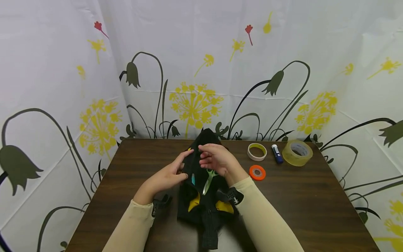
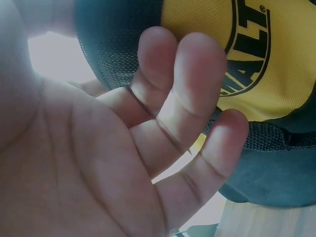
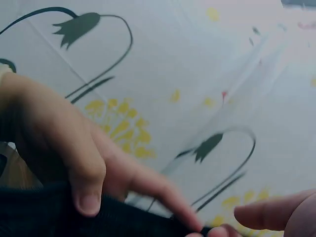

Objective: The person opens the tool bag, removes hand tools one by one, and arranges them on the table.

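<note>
Your black-and-yellow fabric bag (image 1: 206,202) is at 12 o'clock. L hand (image 1: 164,179) at its 10 o'clock: fingers loosely open, nothing gripped. R hand (image 1: 220,160): half-curled, can't tell if holding. If bag tips twd 6, green-handled metal scissors (image 1: 208,182) may slide out.

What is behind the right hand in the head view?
A black-and-yellow bag and green-handled scissors show past the right hand; the parts it covers cannot be seen.
</note>
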`<action>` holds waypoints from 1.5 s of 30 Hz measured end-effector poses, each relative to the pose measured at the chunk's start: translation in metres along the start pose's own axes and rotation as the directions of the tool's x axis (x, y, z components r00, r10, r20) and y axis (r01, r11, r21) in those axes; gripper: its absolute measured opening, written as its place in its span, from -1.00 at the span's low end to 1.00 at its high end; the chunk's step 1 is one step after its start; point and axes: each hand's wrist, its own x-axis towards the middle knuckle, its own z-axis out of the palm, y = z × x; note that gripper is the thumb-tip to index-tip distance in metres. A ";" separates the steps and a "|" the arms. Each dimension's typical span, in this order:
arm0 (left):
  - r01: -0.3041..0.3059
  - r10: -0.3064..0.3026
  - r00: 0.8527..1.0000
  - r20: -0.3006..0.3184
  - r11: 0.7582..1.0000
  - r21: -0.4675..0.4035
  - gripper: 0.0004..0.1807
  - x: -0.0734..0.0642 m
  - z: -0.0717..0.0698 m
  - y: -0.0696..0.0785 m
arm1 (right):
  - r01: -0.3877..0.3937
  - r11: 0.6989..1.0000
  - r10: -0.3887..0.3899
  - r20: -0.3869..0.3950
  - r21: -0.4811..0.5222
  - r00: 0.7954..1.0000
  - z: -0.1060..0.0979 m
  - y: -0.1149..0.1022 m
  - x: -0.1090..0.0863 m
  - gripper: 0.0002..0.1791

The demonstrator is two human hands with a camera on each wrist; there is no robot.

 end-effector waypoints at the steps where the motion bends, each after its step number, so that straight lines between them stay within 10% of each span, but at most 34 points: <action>1: 0.002 -0.002 1.000 0.001 1.000 -0.003 -0.03 0.000 0.000 0.000 | -0.034 0.999 0.034 0.000 -0.002 0.999 -0.001 0.003 0.006 -0.81; 10: 0.023 -0.022 1.000 -0.008 0.999 0.032 0.01 -0.005 -0.004 0.001 | -0.210 0.975 0.207 -0.039 -0.074 0.977 -0.013 0.052 0.037 -0.73; 27: 0.048 -0.048 0.999 -0.010 0.997 0.065 0.02 -0.005 -0.004 0.000 | -0.246 0.927 0.260 0.014 -0.284 0.965 -0.010 0.075 0.047 -0.65; 45: 0.054 -0.054 0.998 0.008 0.998 0.042 0.03 -0.006 -0.004 -0.002 | -0.175 0.762 0.189 -0.045 -0.624 0.981 -0.003 0.079 0.043 -0.70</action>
